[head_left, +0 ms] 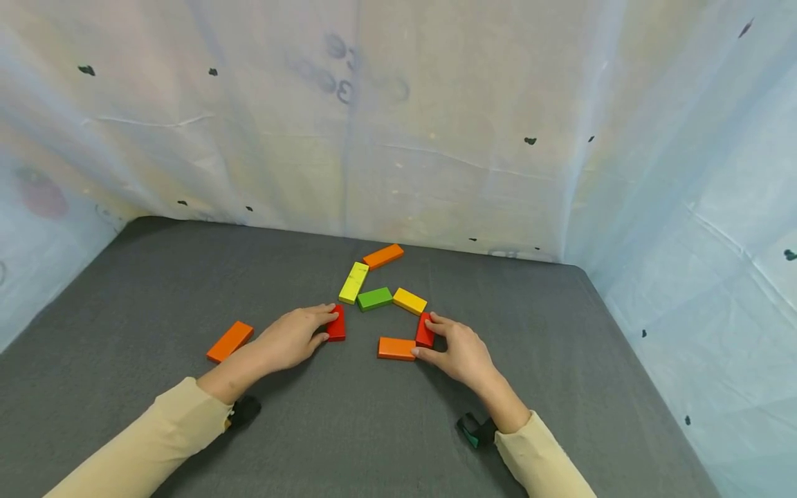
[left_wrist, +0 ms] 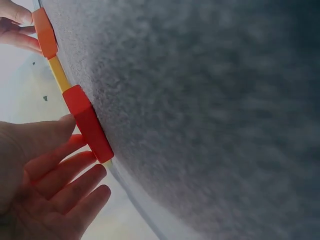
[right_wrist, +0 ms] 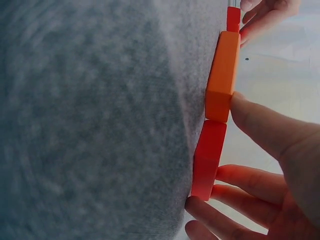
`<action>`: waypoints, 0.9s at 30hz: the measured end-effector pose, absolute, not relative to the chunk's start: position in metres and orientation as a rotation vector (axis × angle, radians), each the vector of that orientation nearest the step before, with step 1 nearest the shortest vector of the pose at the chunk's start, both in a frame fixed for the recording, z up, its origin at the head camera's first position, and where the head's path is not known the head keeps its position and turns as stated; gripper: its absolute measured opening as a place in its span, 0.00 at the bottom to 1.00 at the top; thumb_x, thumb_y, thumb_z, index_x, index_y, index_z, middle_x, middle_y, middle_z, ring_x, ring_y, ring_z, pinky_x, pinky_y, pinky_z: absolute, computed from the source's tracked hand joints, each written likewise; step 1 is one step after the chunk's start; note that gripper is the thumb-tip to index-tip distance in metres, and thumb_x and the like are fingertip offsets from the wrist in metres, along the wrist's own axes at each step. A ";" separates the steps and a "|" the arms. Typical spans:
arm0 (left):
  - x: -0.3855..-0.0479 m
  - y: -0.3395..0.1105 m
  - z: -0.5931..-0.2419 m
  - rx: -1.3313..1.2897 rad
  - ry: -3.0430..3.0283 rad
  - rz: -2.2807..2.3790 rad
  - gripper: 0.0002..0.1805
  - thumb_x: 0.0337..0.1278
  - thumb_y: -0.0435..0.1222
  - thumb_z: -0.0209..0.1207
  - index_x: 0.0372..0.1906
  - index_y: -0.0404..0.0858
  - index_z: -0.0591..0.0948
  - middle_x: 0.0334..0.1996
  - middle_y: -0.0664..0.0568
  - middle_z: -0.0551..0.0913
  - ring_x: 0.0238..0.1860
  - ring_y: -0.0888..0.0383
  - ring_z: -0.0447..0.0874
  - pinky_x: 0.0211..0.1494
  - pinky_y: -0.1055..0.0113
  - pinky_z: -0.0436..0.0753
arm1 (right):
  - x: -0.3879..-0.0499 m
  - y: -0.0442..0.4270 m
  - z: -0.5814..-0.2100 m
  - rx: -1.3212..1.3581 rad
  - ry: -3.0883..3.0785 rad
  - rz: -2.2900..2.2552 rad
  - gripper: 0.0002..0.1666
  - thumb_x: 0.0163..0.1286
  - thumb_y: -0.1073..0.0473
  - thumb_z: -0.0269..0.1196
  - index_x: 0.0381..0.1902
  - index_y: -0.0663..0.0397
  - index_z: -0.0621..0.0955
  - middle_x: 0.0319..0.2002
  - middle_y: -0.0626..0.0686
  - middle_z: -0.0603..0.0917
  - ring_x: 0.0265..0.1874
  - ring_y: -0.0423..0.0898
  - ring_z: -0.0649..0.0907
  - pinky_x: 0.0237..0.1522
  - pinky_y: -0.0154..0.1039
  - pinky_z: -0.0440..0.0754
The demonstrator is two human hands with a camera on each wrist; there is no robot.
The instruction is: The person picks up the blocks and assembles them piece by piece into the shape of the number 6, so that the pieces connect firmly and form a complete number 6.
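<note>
Several coloured blocks lie on the dark grey table in a broken curve. My left hand (head_left: 296,337) holds a red block (head_left: 337,324), its thumb at the near end and its fingers by the far end. In the left wrist view that red block (left_wrist: 89,125) lies flat on the cloth. My right hand (head_left: 459,350) touches another red block (head_left: 425,330) with its fingers. Its thumb rests against the end of an orange block (head_left: 395,348); the right wrist view shows this orange block (right_wrist: 223,75) meeting the red block (right_wrist: 209,160).
Beyond the hands lie a green block (head_left: 375,299), an amber block (head_left: 409,301), a yellow block (head_left: 354,282) and an orange block at the back (head_left: 382,256). Another orange block (head_left: 230,342) lies beside the left forearm. Pale sheeting (head_left: 436,138) hangs behind the table.
</note>
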State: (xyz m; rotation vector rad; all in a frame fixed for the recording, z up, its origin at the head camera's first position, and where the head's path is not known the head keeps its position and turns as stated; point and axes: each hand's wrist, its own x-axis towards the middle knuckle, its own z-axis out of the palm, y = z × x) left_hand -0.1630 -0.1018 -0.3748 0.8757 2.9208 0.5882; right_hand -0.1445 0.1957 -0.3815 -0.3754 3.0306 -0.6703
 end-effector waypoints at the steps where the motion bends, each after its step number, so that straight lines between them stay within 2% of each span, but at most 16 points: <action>1: -0.164 -0.100 -0.375 0.883 2.922 0.588 0.22 0.61 0.30 0.60 0.60 0.29 0.76 0.64 0.36 0.72 0.63 0.39 0.72 0.61 0.47 0.75 | -0.145 0.196 -0.381 -0.372 3.030 -0.673 0.37 0.58 0.44 0.70 0.61 0.58 0.77 0.66 0.53 0.73 0.65 0.56 0.73 0.60 0.54 0.74; 14: -0.174 -0.082 -0.372 0.882 2.960 0.540 0.20 0.59 0.29 0.61 0.57 0.27 0.78 0.60 0.35 0.76 0.60 0.39 0.75 0.59 0.48 0.76 | -0.145 0.197 -0.382 -0.378 3.031 -0.675 0.37 0.58 0.43 0.70 0.60 0.58 0.78 0.66 0.53 0.74 0.64 0.56 0.74 0.60 0.54 0.74; 18: -0.174 -0.082 -0.372 0.877 2.944 0.551 0.22 0.60 0.31 0.61 0.58 0.27 0.77 0.61 0.35 0.75 0.61 0.39 0.74 0.60 0.47 0.75 | -0.145 0.198 -0.382 -0.378 3.031 -0.666 0.37 0.58 0.43 0.70 0.60 0.58 0.78 0.66 0.53 0.74 0.64 0.56 0.74 0.60 0.54 0.74; 23: -0.166 -0.097 -0.371 0.856 2.918 0.563 0.27 0.61 0.34 0.62 0.64 0.30 0.72 0.66 0.35 0.69 0.64 0.38 0.70 0.61 0.45 0.74 | -0.144 0.198 -0.382 -0.373 3.027 -0.659 0.38 0.58 0.43 0.70 0.60 0.58 0.78 0.66 0.53 0.74 0.63 0.56 0.74 0.59 0.54 0.75; 27: -0.160 -0.124 -0.361 0.829 2.937 0.530 0.27 0.59 0.34 0.63 0.63 0.32 0.73 0.67 0.33 0.67 0.65 0.36 0.67 0.60 0.42 0.73 | -0.145 0.198 -0.381 -0.366 3.027 -0.655 0.37 0.58 0.43 0.70 0.61 0.57 0.78 0.66 0.53 0.73 0.64 0.56 0.73 0.59 0.55 0.75</action>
